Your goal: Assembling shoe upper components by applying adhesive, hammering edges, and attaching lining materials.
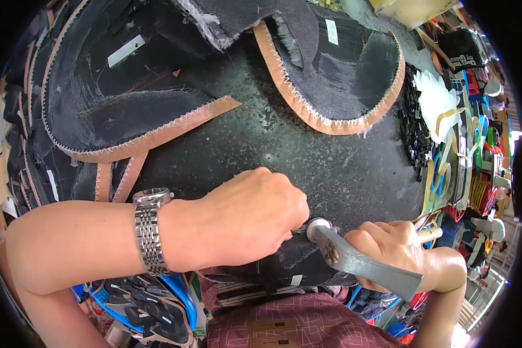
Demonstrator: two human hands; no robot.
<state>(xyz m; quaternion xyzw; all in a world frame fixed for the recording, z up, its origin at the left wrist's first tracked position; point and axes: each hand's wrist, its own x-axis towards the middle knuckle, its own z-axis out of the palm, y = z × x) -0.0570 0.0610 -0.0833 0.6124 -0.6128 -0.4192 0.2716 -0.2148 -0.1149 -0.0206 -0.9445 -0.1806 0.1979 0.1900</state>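
Note:
My left hand (243, 217), below a metal wristwatch, is closed with its fingers curled down over a black shoe piece (307, 261) at the table's near edge. Its fingertips are mostly hidden. In my right hand (388, 243) is a hammer (371, 267), gripped by its wooden handle. The hammer's round face is close beside my left knuckles, above the black piece; whether it touches is unclear. Farther off lie two black shoe uppers with tan, zigzag-stitched edging: one at the left (139, 119), the other at the far right (354, 87).
The dark worktop (261, 139) is worn and speckled. Stacked black pieces crowd its left side. Small black parts (414, 122), a white sheet (438, 107) and blue-handled scissors (441, 177) line the right. A blue basket (182, 298) of cut pieces stands below at left.

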